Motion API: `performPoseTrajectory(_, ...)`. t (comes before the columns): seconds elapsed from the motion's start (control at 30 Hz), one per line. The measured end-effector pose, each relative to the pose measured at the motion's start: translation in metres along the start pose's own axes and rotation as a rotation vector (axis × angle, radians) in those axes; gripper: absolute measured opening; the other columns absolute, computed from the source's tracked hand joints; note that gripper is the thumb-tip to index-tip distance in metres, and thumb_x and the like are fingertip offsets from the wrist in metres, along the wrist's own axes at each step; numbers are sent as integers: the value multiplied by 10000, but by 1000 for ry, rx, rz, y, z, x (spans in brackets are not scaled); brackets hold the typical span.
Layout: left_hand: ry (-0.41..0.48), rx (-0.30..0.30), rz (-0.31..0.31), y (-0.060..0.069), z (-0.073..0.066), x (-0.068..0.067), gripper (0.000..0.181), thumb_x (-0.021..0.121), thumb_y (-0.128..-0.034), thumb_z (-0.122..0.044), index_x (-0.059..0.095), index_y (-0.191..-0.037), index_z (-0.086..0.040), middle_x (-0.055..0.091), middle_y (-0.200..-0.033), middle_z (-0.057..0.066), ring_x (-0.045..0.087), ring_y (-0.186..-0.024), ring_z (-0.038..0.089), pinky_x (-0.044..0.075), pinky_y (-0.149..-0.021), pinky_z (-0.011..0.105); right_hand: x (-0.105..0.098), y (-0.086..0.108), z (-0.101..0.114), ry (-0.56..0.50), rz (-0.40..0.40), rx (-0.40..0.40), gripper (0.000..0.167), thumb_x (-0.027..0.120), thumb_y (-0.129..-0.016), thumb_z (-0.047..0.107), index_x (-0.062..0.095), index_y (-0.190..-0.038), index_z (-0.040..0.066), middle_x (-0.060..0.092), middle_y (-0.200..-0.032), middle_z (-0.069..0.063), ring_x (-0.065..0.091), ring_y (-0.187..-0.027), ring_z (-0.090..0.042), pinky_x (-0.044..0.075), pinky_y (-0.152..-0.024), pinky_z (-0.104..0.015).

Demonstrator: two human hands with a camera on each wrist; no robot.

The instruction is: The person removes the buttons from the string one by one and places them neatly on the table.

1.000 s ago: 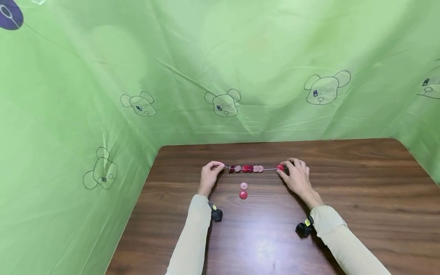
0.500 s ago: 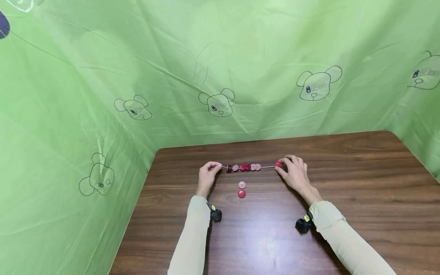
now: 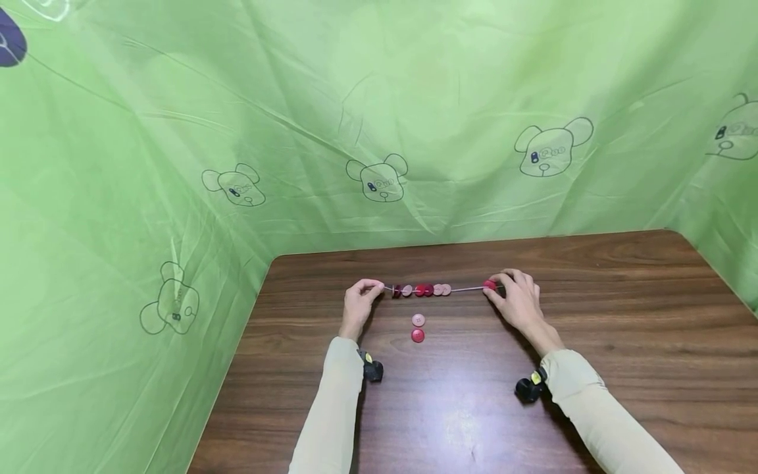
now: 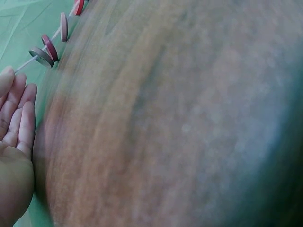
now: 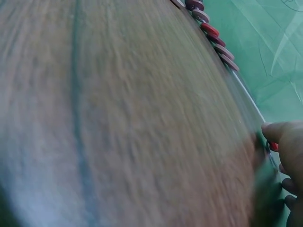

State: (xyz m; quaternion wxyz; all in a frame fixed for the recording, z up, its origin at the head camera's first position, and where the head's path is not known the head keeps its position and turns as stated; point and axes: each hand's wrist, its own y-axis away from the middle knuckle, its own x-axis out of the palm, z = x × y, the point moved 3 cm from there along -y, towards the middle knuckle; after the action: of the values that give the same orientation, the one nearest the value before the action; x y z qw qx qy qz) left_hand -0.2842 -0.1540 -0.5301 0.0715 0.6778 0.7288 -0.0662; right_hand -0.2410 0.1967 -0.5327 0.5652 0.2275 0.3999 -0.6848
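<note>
My left hand (image 3: 358,304) pinches the left end of a thin pale cord (image 3: 468,289) between thumb and finger. In the left wrist view a greyish disc-like button (image 4: 41,57) hangs on the cord nearest those fingertips. Several dark red, red and pink buttons (image 3: 438,289) are strung along the middle. At the right, my right hand (image 3: 518,303) pinches a red button (image 3: 489,285) by its rim, where the cord ends at the fingers. Those fingers partly hide this button in the right wrist view. A bare stretch of cord separates it from the others.
A loose pink button (image 3: 418,320) lies on the brown wooden table (image 3: 639,329), with a loose red button (image 3: 418,336) just nearer to me. Green cloth (image 3: 450,191) with bear-face outlines hangs behind and to the left of the table.
My right hand has shifted a little to the right with the red button, widening the gap to the other strung buttons. The left hand keeps its pinch; the camera view has shifted slightly.
</note>
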Motion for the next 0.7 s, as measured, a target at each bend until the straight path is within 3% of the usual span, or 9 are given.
performPoseTrajectory(0.2, 8, 5, 46, 13, -25, 0, 207, 658, -901, -95, 668, -1014, 78, 673, -1013, 292, 610, -1003, 455, 488, -859, 485, -5, -1, -6, -8, -3, 18, 298, 688, -874, 301, 645, -1086, 96, 480, -1293, -214, 351, -1208, -456, 227, -932, -581)
performPoseTrajectory(0.5, 7, 8, 41, 15, -27, 0, 208, 651, -905, -92, 663, -1015, 84, 678, -1010, 284, 616, -1002, 444, 486, -868, 489, -12, 0, -11, 4, -7, 34, 317, 678, -884, 300, 635, -1111, 82, 469, -1310, -233, 354, -1190, -464, 230, -925, -579)
performPoseTrajectory(0.7, 16, -11, 44, 6, -13, 0, 218, 665, -898, -113, 669, -1017, 70, 676, -1028, 280, 622, -1008, 432, 481, -876, 509, -16, 0, -14, 3, -7, 59, 331, 669, -891, 307, 631, -1119, 70, 457, -1318, -240, 340, -1199, -470, 221, -932, -583)
